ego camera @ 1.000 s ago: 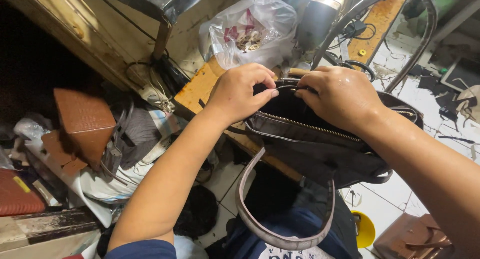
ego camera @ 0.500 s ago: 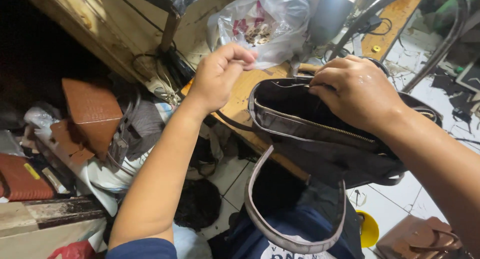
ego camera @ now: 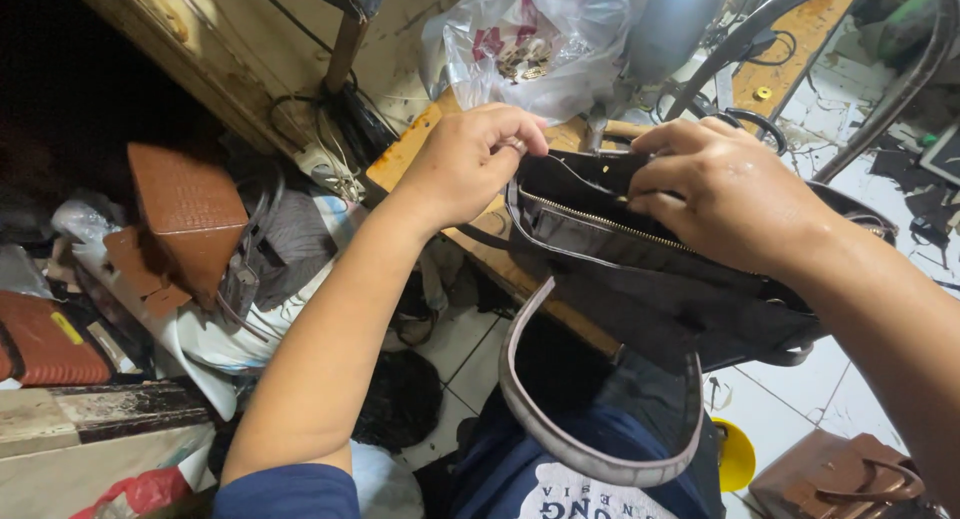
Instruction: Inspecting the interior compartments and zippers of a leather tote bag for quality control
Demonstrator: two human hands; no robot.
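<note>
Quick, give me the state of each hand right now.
Left hand: closed, pinching the rim at the end of the dark handbag.
Right hand: closed over the handbag's top edge by the zipper.

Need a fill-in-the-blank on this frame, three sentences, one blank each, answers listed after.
1. Both hands grip the open top of a dark ____, the left hand at its left end and the right hand further right.
2. Along the opening under the right hand runs a metal ____.
3. Behind the hands lies a clear plastic bag; left of the left forearm sits a textured ____ leather piece.

Missing words: handbag; zipper; brown
</note>
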